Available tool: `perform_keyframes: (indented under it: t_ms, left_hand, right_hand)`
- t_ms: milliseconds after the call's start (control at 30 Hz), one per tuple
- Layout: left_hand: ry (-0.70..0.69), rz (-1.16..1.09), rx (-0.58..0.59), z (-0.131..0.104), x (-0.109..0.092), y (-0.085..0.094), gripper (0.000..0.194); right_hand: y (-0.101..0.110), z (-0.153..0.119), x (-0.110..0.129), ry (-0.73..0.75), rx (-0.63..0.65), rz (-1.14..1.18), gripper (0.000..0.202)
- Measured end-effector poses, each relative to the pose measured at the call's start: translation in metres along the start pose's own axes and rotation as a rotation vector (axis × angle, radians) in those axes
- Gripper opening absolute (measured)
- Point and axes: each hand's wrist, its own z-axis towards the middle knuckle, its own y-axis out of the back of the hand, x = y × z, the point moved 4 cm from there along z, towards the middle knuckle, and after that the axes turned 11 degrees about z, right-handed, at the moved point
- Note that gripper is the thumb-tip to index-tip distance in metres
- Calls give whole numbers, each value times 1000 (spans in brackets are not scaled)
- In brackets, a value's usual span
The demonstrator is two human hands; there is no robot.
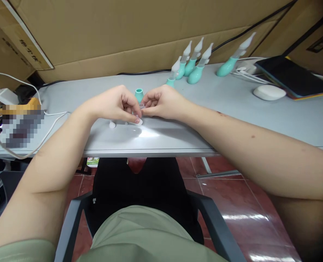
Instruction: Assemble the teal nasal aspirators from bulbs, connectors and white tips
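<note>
My left hand (124,105) is closed, thumb and fingers pinching a small white plastic piece (140,122) just above the desk. Right beside it, my right hand (161,102) is closed around a clear plastic tube (142,105), mostly hidden by the fingers. Behind both hands stands a teal squeeze bulb (138,94) with an open top. A small white tip (112,124) lies under my left wrist, near another pale piece partly covered by the hand.
Several teal nasal aspirators (196,74) with white tips stand at the back. One more aspirator (228,67) leans further right. A white mouse-shaped case (270,92) and a dark tablet (292,76) lie right. Cables and a white charger (6,96) are left.
</note>
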Motion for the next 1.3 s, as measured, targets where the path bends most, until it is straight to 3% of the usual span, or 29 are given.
perform_keyframes:
  t_ms: [433,533,700,800,1000,1200,1300]
  left_hand:
    - [45,97,49,2,3,-1,25]
    - [-42,95,-60,1,0,1,27]
    - [-237,249,-376,2,-1,11,19]
    - [-178,268,-398,5,4,11,22]
    - [-64,97,-405,8,5,7,24]
    - [32,45,-467,9,1,11,49]
    - [62,29,-466,9,2,11,57]
  right_hand:
    - [0,-2,6,-22,79,-77,23]
    - [1,-3,5,-1,102,-51,18]
    - [3,-3,2,71,60,-9,21]
    - [4,-4,2,111,8,19,25]
    - [5,-9,9,157,-59,96,36]
    - [8,-11,14,91,-171,247,59]
    - [9,-11,15,70,-195,254,57]
